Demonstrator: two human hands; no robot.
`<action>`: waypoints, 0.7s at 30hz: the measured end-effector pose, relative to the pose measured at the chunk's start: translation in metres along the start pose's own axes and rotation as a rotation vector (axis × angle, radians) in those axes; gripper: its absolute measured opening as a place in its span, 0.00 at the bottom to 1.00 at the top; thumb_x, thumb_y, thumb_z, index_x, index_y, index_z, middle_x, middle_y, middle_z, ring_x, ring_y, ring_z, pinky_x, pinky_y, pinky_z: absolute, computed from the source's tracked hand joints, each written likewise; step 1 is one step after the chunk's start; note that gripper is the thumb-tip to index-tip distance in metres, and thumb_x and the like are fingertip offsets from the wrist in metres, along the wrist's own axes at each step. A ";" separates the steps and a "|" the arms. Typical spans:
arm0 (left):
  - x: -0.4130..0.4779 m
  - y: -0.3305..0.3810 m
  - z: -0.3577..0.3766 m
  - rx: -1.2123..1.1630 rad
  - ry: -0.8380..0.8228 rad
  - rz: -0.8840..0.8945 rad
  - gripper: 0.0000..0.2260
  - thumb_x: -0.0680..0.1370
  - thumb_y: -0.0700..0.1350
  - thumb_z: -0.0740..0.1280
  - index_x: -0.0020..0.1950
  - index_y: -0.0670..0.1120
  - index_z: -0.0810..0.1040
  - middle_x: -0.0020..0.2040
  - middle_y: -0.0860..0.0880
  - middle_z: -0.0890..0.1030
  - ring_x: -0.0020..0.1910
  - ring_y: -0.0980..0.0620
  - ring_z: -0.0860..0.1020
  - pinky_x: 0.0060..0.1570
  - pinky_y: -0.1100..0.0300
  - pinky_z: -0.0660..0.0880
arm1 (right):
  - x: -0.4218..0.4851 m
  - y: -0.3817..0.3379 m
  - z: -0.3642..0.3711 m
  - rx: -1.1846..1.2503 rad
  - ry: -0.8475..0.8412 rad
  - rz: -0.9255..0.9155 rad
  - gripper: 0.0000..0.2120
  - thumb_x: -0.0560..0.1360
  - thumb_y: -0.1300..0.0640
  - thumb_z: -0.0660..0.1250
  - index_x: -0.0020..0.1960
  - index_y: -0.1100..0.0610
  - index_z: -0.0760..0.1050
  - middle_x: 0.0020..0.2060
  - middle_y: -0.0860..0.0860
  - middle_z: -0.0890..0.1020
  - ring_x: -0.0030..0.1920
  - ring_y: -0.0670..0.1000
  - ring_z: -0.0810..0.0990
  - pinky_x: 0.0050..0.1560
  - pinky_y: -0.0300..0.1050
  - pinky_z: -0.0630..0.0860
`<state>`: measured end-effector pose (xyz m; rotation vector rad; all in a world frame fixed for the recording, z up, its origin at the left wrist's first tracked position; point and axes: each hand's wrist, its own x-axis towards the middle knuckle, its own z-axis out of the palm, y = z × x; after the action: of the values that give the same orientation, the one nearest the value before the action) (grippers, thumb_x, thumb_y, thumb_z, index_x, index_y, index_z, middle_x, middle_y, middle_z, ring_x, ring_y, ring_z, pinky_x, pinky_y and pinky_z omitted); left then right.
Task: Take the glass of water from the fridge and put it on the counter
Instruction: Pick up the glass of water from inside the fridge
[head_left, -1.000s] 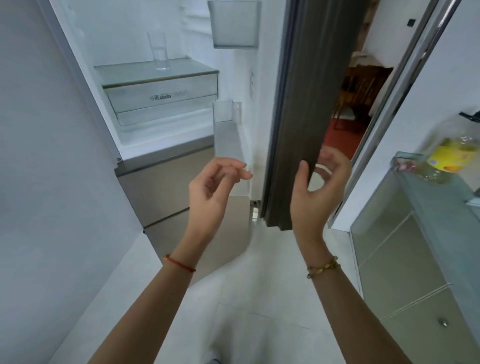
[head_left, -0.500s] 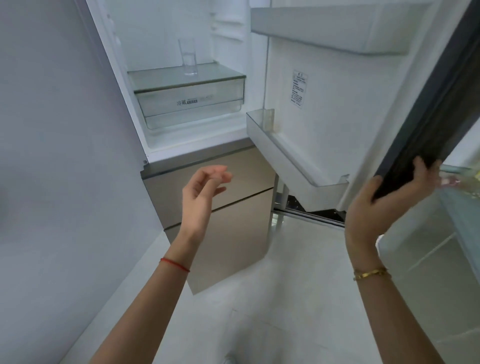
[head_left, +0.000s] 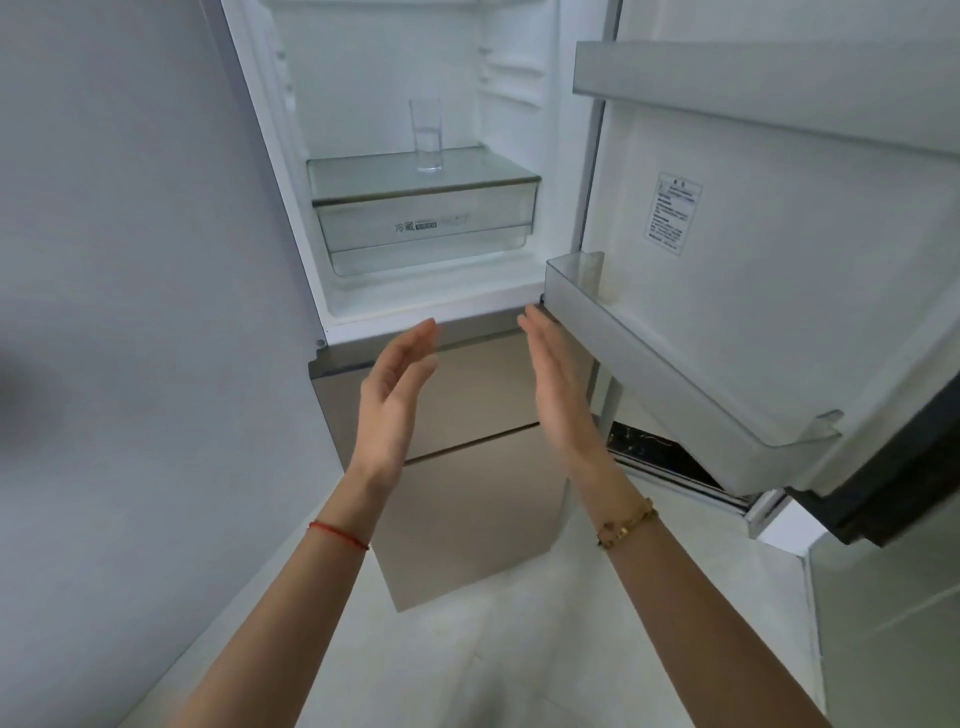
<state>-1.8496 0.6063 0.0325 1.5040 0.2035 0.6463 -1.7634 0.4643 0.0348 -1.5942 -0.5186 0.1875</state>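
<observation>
Leftmost stands a plain grey wall (head_left: 130, 312), running from near to far beside the fridge (head_left: 270, 156). Next comes the left hand (head_left: 395, 384), raised below the open fridge compartment with its grip spread: fingers straight, palm turned to the right, holding nothing. A red string (head_left: 337, 535) circles that wrist. Farther away, inside the fridge, the glass of water (head_left: 427, 136) stands upright on the clear cover (head_left: 467, 169) of the drawer (head_left: 426, 228), about a third full, well apart from both hands. Below the compartment, two tan drawer fronts (head_left: 467, 467) are closed. To the right, the right hand (head_left: 558, 384) mirrors the left, its grip also spread flat and empty, palm facing left, fingertips near the corner of the lower door bin (head_left: 675, 374); whether they touch it cannot be told. A gold bracelet (head_left: 626, 522) sits on that wrist. Far right, the fridge door (head_left: 805, 234) hangs wide open, with a white label (head_left: 672, 213) on its inner face and another bin (head_left: 753, 93) above.
</observation>
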 end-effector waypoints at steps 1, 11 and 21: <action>0.003 -0.001 0.000 0.005 0.008 -0.003 0.19 0.81 0.38 0.64 0.72 0.45 0.76 0.71 0.50 0.79 0.72 0.58 0.76 0.74 0.62 0.69 | 0.007 0.003 -0.001 0.007 -0.020 0.011 0.26 0.86 0.44 0.50 0.82 0.50 0.57 0.81 0.43 0.62 0.77 0.38 0.60 0.79 0.38 0.58; 0.069 -0.018 -0.019 0.051 0.102 -0.027 0.16 0.83 0.38 0.62 0.70 0.48 0.77 0.68 0.50 0.81 0.72 0.52 0.76 0.76 0.50 0.69 | 0.098 0.019 0.005 0.015 -0.054 0.027 0.34 0.76 0.35 0.55 0.78 0.50 0.64 0.76 0.48 0.71 0.77 0.48 0.68 0.80 0.56 0.63; 0.229 -0.027 -0.029 0.042 0.099 0.006 0.12 0.82 0.39 0.65 0.65 0.45 0.81 0.60 0.47 0.85 0.61 0.46 0.83 0.66 0.51 0.78 | 0.254 0.022 0.033 0.018 0.002 -0.045 0.10 0.82 0.55 0.63 0.62 0.53 0.79 0.54 0.48 0.85 0.61 0.51 0.82 0.67 0.54 0.78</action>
<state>-1.6701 0.7501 0.0638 1.5141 0.2902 0.7256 -1.5492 0.6040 0.0573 -1.5641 -0.5493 0.1562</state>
